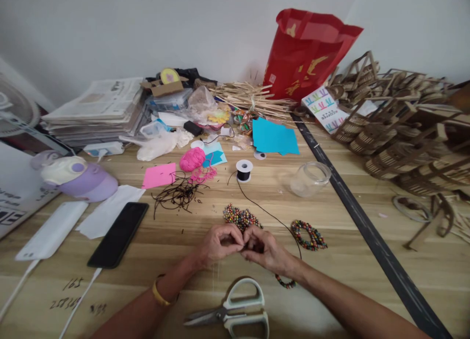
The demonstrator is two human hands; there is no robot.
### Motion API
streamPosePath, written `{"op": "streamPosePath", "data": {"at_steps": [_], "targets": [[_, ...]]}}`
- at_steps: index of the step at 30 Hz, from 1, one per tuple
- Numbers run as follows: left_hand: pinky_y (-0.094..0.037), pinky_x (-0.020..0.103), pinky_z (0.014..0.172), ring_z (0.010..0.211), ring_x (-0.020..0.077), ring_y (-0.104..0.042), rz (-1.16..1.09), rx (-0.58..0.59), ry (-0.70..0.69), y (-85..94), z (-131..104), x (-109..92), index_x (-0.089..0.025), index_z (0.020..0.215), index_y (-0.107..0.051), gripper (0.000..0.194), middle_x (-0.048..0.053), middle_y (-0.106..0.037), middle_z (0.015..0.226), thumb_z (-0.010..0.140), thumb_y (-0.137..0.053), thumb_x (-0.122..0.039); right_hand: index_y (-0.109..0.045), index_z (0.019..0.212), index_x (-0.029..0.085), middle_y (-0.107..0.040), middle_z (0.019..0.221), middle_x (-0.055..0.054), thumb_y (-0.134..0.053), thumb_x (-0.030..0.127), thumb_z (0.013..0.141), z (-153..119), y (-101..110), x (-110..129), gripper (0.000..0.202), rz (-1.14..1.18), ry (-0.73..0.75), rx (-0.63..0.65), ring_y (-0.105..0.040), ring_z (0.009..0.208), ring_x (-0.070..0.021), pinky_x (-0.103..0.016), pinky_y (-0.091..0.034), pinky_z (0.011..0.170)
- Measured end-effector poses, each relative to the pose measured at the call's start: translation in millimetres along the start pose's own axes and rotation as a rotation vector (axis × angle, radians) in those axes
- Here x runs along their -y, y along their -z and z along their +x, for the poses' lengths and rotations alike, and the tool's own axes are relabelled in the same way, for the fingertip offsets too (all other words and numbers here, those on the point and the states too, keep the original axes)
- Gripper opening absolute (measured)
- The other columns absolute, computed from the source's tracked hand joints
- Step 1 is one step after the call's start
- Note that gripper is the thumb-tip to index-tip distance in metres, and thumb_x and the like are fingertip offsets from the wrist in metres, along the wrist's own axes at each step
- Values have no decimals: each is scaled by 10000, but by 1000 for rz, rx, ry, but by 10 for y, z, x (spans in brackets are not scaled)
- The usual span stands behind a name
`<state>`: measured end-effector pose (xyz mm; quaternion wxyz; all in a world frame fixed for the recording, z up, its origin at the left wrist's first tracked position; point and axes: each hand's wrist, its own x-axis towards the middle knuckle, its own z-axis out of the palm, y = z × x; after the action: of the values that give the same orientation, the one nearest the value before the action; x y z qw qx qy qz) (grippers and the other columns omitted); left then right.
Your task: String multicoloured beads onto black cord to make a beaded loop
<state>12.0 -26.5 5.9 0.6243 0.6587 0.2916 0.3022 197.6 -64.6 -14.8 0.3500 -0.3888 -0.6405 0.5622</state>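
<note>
My left hand (222, 242) and my right hand (265, 248) meet at the fingertips, both pinched on something too small to make out. Just beyond them lies a heap of small multicoloured beads (238, 216). A black cord (271, 214) runs from a white-flanged spool (244, 171) past my right hand. Part of a beaded strand (285, 282) shows below my right wrist, and coiled bead strands (308, 235) lie to the right. White-handled scissors (244, 304) rest nearest me, with their blades pointing left.
A glass jar (310, 179) stands right of the spool. Tangled black cords (178, 194), pink yarn (192, 159) and a black phone (118, 235) lie to the left. Woven baskets (389, 138) crowd the right side; a red bag (308, 55) stands at the back.
</note>
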Motion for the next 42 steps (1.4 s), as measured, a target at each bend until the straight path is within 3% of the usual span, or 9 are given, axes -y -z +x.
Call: {"op": "streamPosePath", "data": {"at_steps": [7, 13, 18, 31, 38, 42], "targets": [[-448, 230, 699, 729, 120, -569, 9, -24, 83, -14, -2, -38, -127, 741, -619, 112, 36, -607, 760, 716, -687, -213, -514, 831, 169, -458, 622, 51, -629, 301, 821, -7, 11, 32, 175, -47, 63, -53, -401, 525, -79, -188, -323, 476], [-444, 227, 702, 733, 120, -566, 8, -34, 119, -27, -9, -8, -123, 761, -613, 122, 27, -601, 765, 704, -688, -201, -585, 878, 165, -552, 765, -20, -613, 236, 846, -13, 28, -3, 83, -270, 317, -163, -459, 582, -97, -216, -375, 530], [-445, 229, 697, 726, 123, -567, -3, -55, 134, -30, -12, -3, -122, 756, -615, 141, 27, -603, 753, 694, -700, -216, -589, 813, 177, -571, 695, -24, -551, 260, 890, -10, 17, 17, 120, -343, 367, -190, -509, 612, -129, -235, -409, 551], [-450, 227, 687, 683, 115, -564, 7, -137, 140, -8, 9, -32, -132, 743, -604, 181, 13, -616, 710, 668, -723, -246, -590, 806, 168, -589, 751, -52, -485, 257, 928, -13, 31, 50, 184, -365, 291, -161, -540, 695, -152, -265, -432, 650], [-453, 220, 675, 722, 128, -567, 63, -383, 108, 61, 41, 12, -140, 852, -610, 184, 23, -621, 774, 739, -663, -275, -537, 751, 169, -502, 663, -3, -486, 259, 913, -2, 57, 70, 192, -306, 218, -203, -466, 609, -125, -237, -375, 577], [-458, 230, 705, 767, 142, -579, 156, -400, 95, 96, 34, 42, -134, 845, -621, 127, 41, -628, 812, 765, -624, -232, -526, 739, 165, -468, 632, 16, -495, 260, 904, 2, 51, 71, 193, -257, 164, -198, -431, 576, -109, -220, -349, 547]]}}
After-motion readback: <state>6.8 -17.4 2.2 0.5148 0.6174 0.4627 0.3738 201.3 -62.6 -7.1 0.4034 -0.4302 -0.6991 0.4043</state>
